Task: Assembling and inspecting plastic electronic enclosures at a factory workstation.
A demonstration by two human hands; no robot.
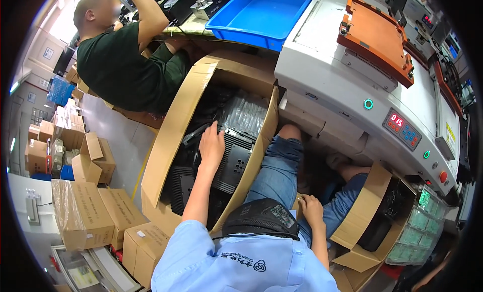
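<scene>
Left hand is reaching into the cardboard box, fingers released flat on a black finned part; right hand is resting loosely curled on the knee; best gripping the part's edge firmly before lifting.

A: Item, left hand?
B: Reaching into the open cardboard box, palm flat on a black finned panel; bagged black parts lie just behind.

A: Item, right hand?
B: Resting on the jeans-clad knee, holding nothing.

A: Surroundings?
B: White machine with orange plate; blue tray; a seated person in a dark green shirt.
</scene>
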